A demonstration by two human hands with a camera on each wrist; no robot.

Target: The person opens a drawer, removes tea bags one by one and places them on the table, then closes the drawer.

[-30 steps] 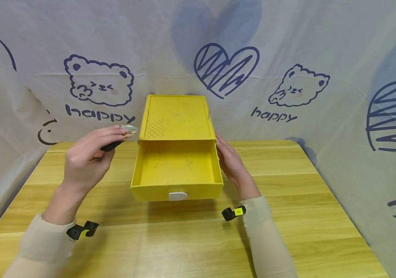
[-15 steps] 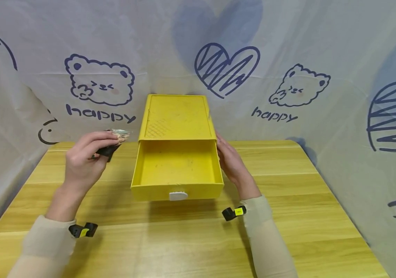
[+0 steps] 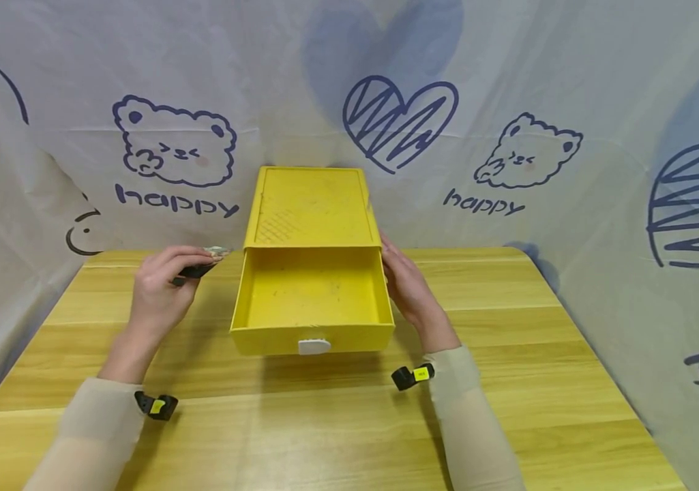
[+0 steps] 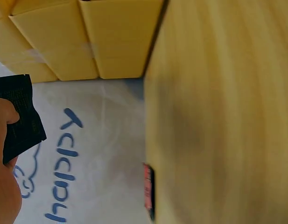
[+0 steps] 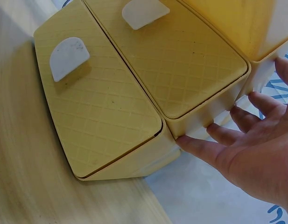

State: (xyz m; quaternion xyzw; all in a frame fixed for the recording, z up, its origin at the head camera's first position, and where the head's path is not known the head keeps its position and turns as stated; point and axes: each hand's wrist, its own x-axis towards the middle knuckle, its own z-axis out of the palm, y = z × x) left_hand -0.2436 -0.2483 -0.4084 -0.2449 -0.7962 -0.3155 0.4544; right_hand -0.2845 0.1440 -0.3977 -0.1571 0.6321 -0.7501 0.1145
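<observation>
A yellow drawer unit stands at the back of the wooden table, its top drawer pulled out towards me. My left hand is left of the unit, above the table, pinching a small black packet between thumb and fingers. In the head view the packet's far end looks shiny and pale. My right hand rests on the unit's right side. The right wrist view shows its fingers spread, the tips touching the yellow wall.
Two lower drawers with white handles are closed. A flat red and black item lies on the table in the left wrist view. A printed cloth hangs behind the table.
My left hand has moved down towards the table, and the packet has shifted down and away from the unit. My right hand and the drawer unit have stayed put.
</observation>
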